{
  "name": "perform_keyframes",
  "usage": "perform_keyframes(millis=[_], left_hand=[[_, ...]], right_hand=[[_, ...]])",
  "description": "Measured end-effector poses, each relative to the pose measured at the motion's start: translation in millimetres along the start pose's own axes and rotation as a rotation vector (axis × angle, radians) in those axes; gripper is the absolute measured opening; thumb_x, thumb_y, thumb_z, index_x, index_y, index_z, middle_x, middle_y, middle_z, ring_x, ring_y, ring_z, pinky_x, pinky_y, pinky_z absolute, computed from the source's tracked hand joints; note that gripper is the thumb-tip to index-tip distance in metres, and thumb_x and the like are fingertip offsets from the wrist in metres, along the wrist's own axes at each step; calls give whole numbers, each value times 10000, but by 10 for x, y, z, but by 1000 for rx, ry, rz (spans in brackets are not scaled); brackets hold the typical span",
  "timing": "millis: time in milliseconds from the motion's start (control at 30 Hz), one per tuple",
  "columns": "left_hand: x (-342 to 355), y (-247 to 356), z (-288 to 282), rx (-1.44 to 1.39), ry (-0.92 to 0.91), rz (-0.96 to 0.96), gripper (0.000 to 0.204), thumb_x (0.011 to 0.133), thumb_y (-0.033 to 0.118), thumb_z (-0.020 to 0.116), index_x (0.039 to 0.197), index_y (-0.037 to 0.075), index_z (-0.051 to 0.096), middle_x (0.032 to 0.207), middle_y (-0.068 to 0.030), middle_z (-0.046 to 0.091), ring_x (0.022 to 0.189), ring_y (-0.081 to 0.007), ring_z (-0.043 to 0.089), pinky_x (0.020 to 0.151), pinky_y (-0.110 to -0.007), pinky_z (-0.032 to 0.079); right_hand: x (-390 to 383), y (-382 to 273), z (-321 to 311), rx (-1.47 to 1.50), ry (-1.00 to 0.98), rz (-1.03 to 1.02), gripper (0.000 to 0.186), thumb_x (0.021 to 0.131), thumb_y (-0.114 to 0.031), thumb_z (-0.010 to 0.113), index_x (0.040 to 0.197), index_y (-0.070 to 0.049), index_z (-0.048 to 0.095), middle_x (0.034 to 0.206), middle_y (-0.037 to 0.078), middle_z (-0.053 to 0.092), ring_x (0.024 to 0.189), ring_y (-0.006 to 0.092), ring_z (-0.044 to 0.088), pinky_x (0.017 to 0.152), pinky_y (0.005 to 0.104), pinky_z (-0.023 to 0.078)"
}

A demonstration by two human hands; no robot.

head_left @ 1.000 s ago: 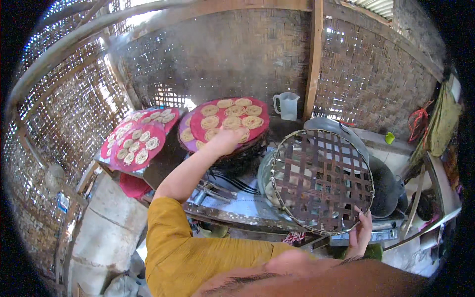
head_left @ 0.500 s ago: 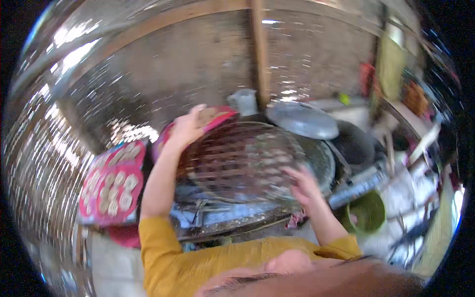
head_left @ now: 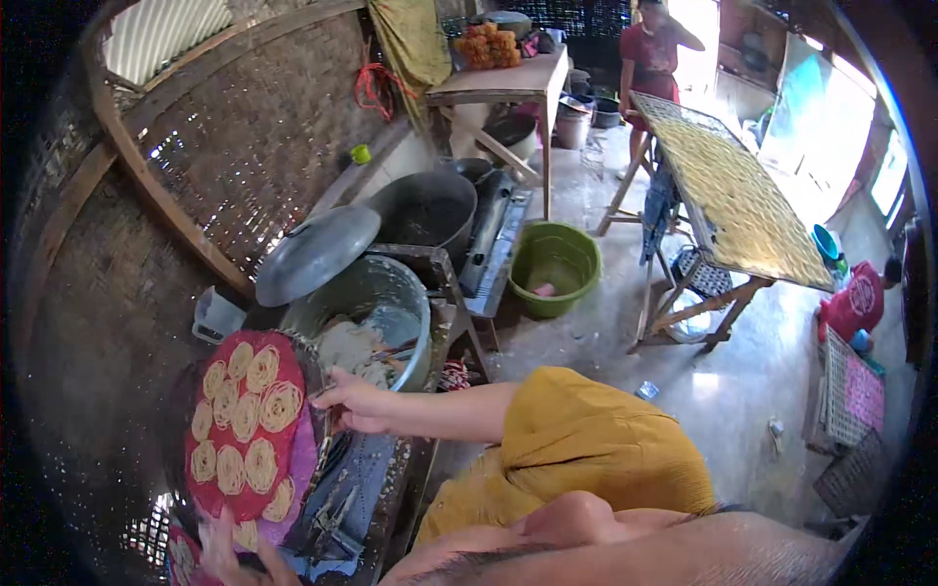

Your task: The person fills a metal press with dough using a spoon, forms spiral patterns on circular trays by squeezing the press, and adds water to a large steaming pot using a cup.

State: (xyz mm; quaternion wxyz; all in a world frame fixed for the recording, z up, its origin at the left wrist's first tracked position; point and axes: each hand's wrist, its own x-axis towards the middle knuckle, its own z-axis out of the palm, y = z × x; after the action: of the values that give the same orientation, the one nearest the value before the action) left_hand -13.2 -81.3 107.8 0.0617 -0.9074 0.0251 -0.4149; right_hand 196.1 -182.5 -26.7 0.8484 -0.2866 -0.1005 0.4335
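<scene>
Two hands work a red tray [head_left: 244, 430] of noodle coils at lower left: right hand [head_left: 354, 402] grasping its rim, left hand [head_left: 230, 557] released below, so steady lifting seems next.

Right hand [head_left: 360, 402] grips edge of round red tray [head_left: 256, 430], noodle coils [head_left: 262, 369] laid out in rows on it. Left hand [head_left: 227, 557] low in frame, fingers spread at tray's near rim. Metal pot [head_left: 363, 298] just beyond tray, grey lid [head_left: 315, 252] tilted against it. Green basin [head_left: 554, 266] on floor. Woven drying rack [head_left: 735, 195] on trestles, another person [head_left: 655, 61] behind it.
</scene>
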Motion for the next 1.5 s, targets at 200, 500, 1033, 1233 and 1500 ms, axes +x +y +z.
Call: perform_keyframes(millis=[200, 500, 1033, 1233, 1500], left_hand=[[-606, 91, -19, 123, 447, -317, 354, 801, 337, 573, 940, 11, 572, 774, -66, 634, 803, -271, 555, 831, -366, 404], [-810, 383, 612, -189, 630, -447, 366, 766, 59, 605, 1061, -86, 444, 903, -195, 579, 790, -274, 588, 755, -363, 477], [-475, 1720, 725, 203, 337, -371, 220, 693, 88, 680, 867, -17, 595, 872, -157, 609, 744, -294, 561, 669, -373, 416], [-701, 1248, 692, 292, 19, 41, 332, 708, 138, 679, 982, -25, 586, 912, -140, 612, 766, -272, 563, 701, -361, 405], [-837, 960, 781, 227, 117, -591, 363, 640, 133, 631, 993, 57, 586, 963, -126, 590, 879, -283, 548, 775, -370, 409]], right_hand=[[-978, -824, -595, 134, 44, -274, 476, 750, 20, 531, 1164, -108, 336, 1043, 105, 521, 925, 226, 544, 798, 402, 462], [-2863, -2313, -1937, -65, 470, -1149, 396, 738, 39, 469, 1121, -39, 404, 1066, 111, 519, 882, 219, 568, 799, 362, 476], [-3515, -4137, -3919, 88, 1433, -1546, 394, 718, -10, 498, 1093, -71, 392, 968, 77, 522, 761, 207, 551, 562, 349, 461], [-2718, -2501, -3773, 169, 754, -1332, 527, 703, 59, 509, 1159, -95, 296, 1021, 124, 488, 749, 243, 568, 472, 349, 493], [-2292, -2114, -2189, -152, 382, -842, 352, 754, 51, 475, 1100, -11, 448, 976, 131, 571, 897, 248, 557, 814, 382, 456]])
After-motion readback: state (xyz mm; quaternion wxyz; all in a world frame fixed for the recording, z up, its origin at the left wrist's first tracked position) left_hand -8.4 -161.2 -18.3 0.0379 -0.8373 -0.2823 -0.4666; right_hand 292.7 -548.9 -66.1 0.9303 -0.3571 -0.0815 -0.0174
